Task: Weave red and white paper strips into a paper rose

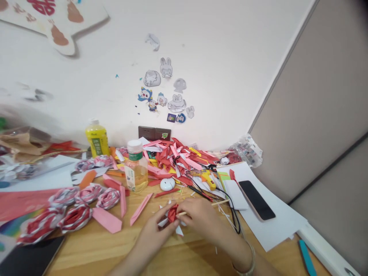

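Between the thumb and fingers of my left hand [153,232] is a small red folded paper piece [172,213], shaped like a rosette, with white pointed paper flaps showing around it. My right hand [198,216] is closed on a thin wooden stick [220,202]. One end of the stick meets the red paper; the other sticks out to the right past the hand. Both hands are together above the wooden table [94,251]. A pink folded paper strip [140,209] lies just left of them, and a white earphone case [167,184] sits behind.
Behind are a clear bottle [136,168], a yellow bottle [97,138], a heap of folded strips [178,157] and a yellow glue gun [207,179] with a black cord. Twisted paper coils [76,217] lie left. A phone [257,200] rests on white paper [268,234] at right.
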